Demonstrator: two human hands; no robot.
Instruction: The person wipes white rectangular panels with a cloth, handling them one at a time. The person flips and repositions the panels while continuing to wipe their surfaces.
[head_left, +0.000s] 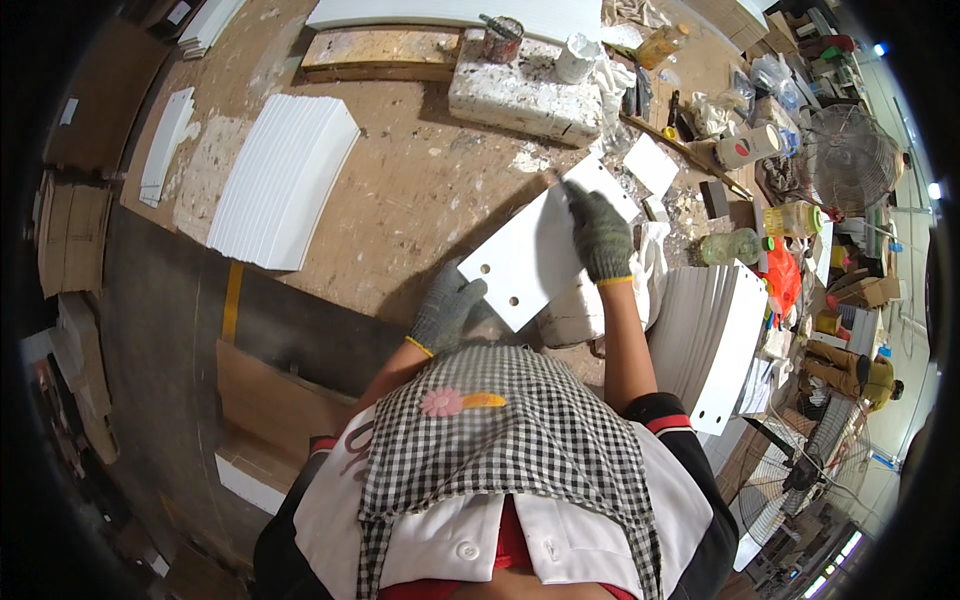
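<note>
A white rectangular board (530,245) with small round holes near its ends lies slantwise in front of me. My left hand (447,308), in a grey knit glove, is closed on the board's near left corner, thumb on top. Over the board's right part is my gloved right hand (602,238), its fingers curled together and pointing at the far edge. A small dark tip shows at those fingers, too blurred to name. To the right of that hand stands a thick stack of white boards (700,335), the nearest one showing holes.
Another stack of white boards (280,185) rests on the worktable (400,190) at left. A paint-spattered white block (520,95) carries a stained can (503,45) and a white cup (577,60). Bottles, rags and a fan (850,160) crowd the right side.
</note>
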